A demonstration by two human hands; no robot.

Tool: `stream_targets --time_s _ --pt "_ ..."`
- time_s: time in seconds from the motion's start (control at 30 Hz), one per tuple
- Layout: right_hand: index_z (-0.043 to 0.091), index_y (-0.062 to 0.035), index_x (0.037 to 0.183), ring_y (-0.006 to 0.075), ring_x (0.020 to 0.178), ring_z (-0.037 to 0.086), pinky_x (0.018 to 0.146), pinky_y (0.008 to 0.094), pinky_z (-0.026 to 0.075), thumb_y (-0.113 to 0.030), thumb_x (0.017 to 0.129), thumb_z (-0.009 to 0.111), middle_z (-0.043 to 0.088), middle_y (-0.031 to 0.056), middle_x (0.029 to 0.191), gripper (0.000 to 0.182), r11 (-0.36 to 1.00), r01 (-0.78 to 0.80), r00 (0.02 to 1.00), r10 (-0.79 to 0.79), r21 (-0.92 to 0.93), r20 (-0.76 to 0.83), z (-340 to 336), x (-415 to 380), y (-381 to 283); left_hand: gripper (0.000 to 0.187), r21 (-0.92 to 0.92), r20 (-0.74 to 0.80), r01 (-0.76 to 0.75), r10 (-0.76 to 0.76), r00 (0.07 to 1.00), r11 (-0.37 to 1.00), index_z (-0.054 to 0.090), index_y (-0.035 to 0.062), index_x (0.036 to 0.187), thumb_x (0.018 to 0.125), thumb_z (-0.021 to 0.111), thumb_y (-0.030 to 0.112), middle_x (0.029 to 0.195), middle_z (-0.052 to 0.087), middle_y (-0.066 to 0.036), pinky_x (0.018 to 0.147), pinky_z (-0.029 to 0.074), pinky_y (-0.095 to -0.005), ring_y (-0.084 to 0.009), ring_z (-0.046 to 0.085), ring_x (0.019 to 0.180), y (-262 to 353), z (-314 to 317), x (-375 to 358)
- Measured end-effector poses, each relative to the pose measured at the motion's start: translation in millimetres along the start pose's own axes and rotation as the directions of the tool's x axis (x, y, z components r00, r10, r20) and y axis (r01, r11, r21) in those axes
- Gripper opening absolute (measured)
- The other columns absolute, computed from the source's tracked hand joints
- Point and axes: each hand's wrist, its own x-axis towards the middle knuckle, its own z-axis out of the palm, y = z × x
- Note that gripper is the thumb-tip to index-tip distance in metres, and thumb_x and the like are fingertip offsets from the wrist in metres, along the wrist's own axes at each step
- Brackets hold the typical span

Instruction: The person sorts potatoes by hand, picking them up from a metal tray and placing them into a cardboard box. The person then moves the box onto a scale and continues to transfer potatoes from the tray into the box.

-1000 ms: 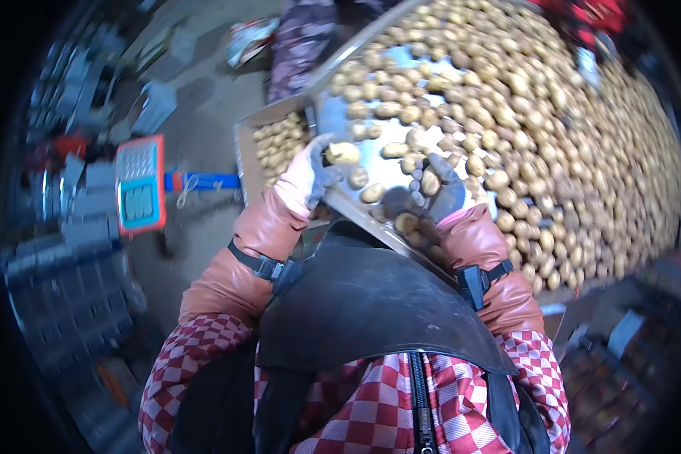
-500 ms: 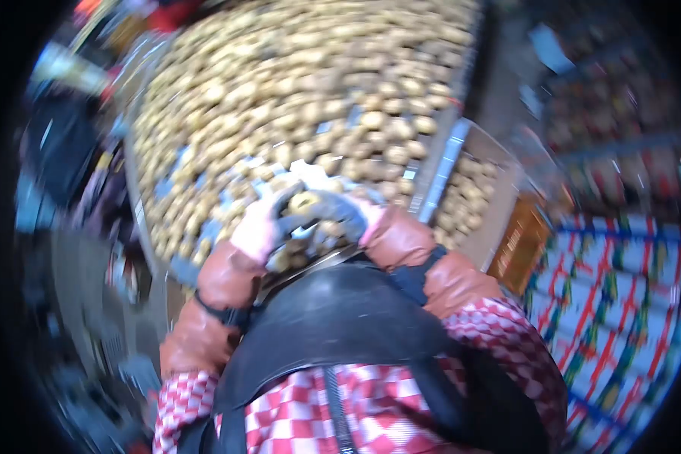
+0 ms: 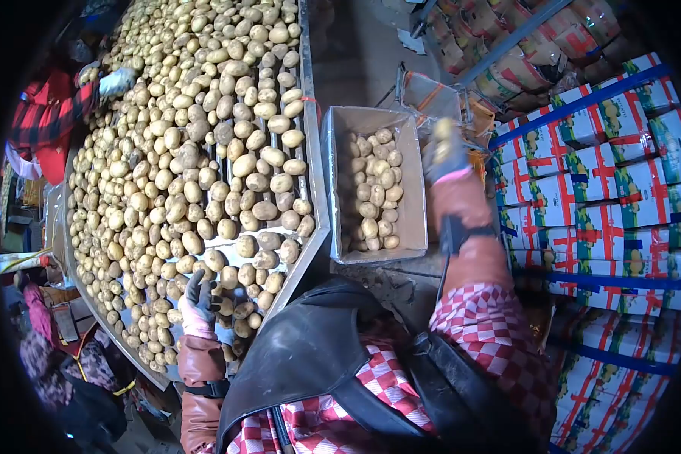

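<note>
Potatoes (image 3: 193,193) cover a large slatted sorting table (image 3: 301,125) in front of me and to my left. My left hand (image 3: 197,299), in a grey and pink glove, reaches among those at the near end, its fingers apart and touching potatoes. My right hand (image 3: 448,160), gloved and smeared by motion, is raised just past the right side of a cardboard box (image 3: 424,204). A yellowish potato (image 3: 444,130) shows at its fingers. Inside the lined box lies a heap of potatoes (image 3: 377,185).
At the far left a co-worker's gloved hand (image 3: 118,81) reaches onto the table; another person (image 3: 76,363) is at the lower left. Stacked white and red cartons (image 3: 583,200) fill the right side, with blue straps across them. More boxes (image 3: 522,45) stand behind.
My view has turned right. My hands, together over the table before, are now apart: the left remains over the potatoes, the right has swung out beyond the cardboard box with a potato.
</note>
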Motion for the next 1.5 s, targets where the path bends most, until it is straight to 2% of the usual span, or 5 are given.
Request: stream_targets --time_s 0.3,0.5,0.57,0.77,1.5 --pt "0.061 -0.0157 0.113 0.016 0.093 0.063 0.073 0.0324 0.056 -0.037 0.089 0.062 0.066 0.0042 0.105 0.032 1.0 0.011 0.993 -0.014 0.027 0.117 -44.4 43.5 0.2 0.035 0.078 -0.008 -0.015 0.015 1.0 0.997 0.056 0.0063 0.128 0.094 0.059 0.018 0.096 0.066 -0.006 0.052 0.045 -0.0225 -0.0088 0.057 0.066 5.1 9.4 -21.9" --pt "0.057 -0.0111 0.106 0.012 0.067 0.058 0.044 0.0228 0.046 -0.032 0.093 0.059 0.057 -0.0001 0.09 0.024 0.457 -0.814 0.364 0.883 -0.359 0.297 43.0 -9.3 120.4 0.034 0.083 -0.022 -0.143 0.145 0.989 0.986 0.057 0.0037 0.126 0.093 0.061 0.012 0.111 0.066 -0.009 0.082 0.048 -0.0262 -0.0156 0.061 0.097 -21.7 -0.3 -19.2" --pt "0.055 -0.0159 0.123 0.0185 0.092 0.06 0.068 0.0342 0.054 -0.033 0.089 0.063 0.061 0.0039 0.105 0.04 0.53 -0.088 0.644 0.676 -0.843 0.358 81.5 -57.5 158.8 0.034 0.114 -0.004 -0.087 0.088 0.996 0.99 0.057 0.0014 0.125 0.093 0.062 0.012 0.109 0.066 -0.009 0.082 0.048 -0.0263 -0.0157 0.061 0.097 -9.8 5.7 -20.4" --pt "0.05 -0.0069 0.131 0.0259 0.109 0.056 0.088 0.0414 0.049 -0.035 0.088 0.062 0.056 0.0092 0.121 0.052 0.535 -0.159 0.716 0.641 -0.83 0.276 164.6 -53.7 208.0 0.034 0.181 -0.082 -0.075 0.091 0.992 0.981 0.059 0.0045 0.123 0.091 0.065 0.015 0.107 0.067 -0.011 0.086 0.05 -0.0301 -0.0161 0.062 0.096 -29.6 -16.7 -22.7" --pt "0.055 -0.0173 0.13 0.0303 0.117 0.053 0.101 0.0403 0.041 -0.016 0.083 0.056 0.058 0.011 0.127 0.047 -0.232 0.967 0.216 0.525 -0.106 0.823 384.2 -13.0 427.0 0.061 0.757 -0.37 -0.136 0.591 0.717 0.639 0.053 0.0189 0.131 0.075 0.075 0.028 0.135 0.049 -0.018 0.103 0.041 -0.0422 -0.035 0.047 0.124 74.8 -106.4 129.9"
